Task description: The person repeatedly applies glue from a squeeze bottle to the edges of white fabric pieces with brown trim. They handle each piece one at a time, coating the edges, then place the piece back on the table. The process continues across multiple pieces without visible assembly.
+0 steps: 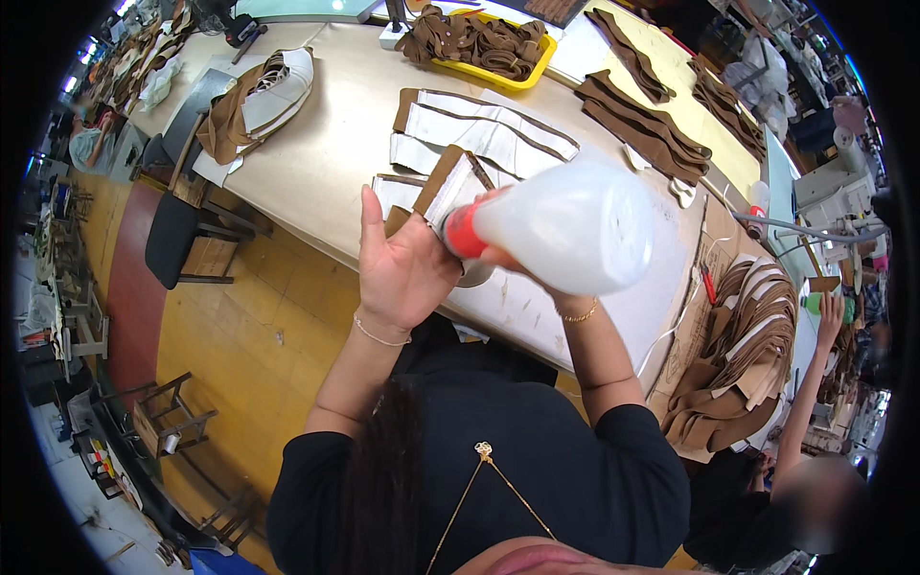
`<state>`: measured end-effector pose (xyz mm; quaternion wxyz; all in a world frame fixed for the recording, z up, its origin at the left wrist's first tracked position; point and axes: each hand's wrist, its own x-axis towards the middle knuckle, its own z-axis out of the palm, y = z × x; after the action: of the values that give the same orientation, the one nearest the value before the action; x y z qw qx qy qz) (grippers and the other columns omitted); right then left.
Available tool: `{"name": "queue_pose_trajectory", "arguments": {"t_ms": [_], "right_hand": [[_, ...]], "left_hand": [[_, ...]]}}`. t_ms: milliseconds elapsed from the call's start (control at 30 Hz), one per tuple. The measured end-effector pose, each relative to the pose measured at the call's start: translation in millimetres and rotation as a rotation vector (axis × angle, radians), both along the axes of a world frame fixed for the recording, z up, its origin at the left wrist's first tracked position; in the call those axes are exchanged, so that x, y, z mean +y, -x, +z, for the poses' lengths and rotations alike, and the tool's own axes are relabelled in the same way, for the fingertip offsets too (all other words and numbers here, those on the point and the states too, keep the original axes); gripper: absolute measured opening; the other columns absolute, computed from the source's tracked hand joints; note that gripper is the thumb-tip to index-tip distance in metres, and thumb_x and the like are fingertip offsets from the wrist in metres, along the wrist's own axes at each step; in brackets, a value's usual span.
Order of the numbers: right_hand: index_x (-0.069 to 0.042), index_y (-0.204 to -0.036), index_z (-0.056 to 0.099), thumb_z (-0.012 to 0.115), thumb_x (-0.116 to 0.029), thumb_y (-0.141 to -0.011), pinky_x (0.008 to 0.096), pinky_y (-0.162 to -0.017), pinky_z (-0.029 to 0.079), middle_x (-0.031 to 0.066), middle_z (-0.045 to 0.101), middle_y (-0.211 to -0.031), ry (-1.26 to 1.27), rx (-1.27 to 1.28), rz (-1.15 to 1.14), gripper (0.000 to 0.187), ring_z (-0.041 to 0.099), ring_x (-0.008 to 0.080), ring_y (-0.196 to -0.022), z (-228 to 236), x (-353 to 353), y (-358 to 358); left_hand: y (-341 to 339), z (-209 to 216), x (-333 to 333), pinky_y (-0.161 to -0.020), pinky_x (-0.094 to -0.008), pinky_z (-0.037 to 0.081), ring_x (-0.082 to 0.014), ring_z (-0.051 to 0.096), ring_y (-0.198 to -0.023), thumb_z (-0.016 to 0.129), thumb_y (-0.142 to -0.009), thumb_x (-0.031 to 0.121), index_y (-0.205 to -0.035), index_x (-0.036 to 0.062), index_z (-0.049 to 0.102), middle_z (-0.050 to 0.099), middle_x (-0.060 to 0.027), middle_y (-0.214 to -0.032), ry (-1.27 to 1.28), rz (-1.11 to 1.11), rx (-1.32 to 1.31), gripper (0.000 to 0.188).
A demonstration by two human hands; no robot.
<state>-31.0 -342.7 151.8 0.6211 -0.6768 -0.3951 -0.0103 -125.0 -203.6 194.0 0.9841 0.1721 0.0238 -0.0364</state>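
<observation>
A translucent white plastic bottle [575, 230] with a red collar [465, 230] is tilted in front of me, its narrow end toward the left. My right hand [527, 268] grips it near the collar, mostly hidden behind it. Beside the collar, my left hand [410, 273] is turned palm up with the thumb stretched away; its fingertips are covered by the bottle. Just beyond that hand lies a brown and white strip [443, 182]. Further white pieces with brown edges [479, 125] are spread behind it on the table [345, 105].
At the back stands a yellow tray [548, 59] of brown pieces. Brown strips [642, 125] lie to its right. A thick stack of brown pieces [738, 345] sits at the right, and another bundle [254, 105] at the left. A chair [177, 240] stands left; another person's arm [810, 383] reaches up at right.
</observation>
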Motion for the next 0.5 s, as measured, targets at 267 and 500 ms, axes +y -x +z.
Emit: {"name": "queue_pose_trajectory", "arguments": {"t_ms": [267,500], "right_hand": [[-0.005,-0.110,0.054,0.068,-0.020,-0.076,0.0301,-0.083,0.045,0.0068,0.058,-0.105,-0.039,0.133,0.100,0.040,0.055,0.0163,-0.096,-4,-3,4],[-0.011,-0.099,0.063,0.070,-0.019,-0.074,0.0327,-0.080,0.047,0.0041,0.064,-0.092,-0.253,0.285,0.045,0.027,0.060,0.0172,-0.086,8,3,12]], "left_hand": [[3,-2,7,-0.106,-0.0434,0.016,-0.0274,0.025,-0.129,0.020,-0.078,0.074,-0.138,0.0038,0.015,0.025,-0.0118,-0.141,-0.020,0.071,0.006,0.093],[5,3,6,-0.107,-0.0430,0.013,-0.0276,0.020,-0.131,0.021,-0.078,0.073,-0.139,0.0046,0.013,0.021,-0.0121,-0.143,0.148,0.152,-0.059,0.091]]}}
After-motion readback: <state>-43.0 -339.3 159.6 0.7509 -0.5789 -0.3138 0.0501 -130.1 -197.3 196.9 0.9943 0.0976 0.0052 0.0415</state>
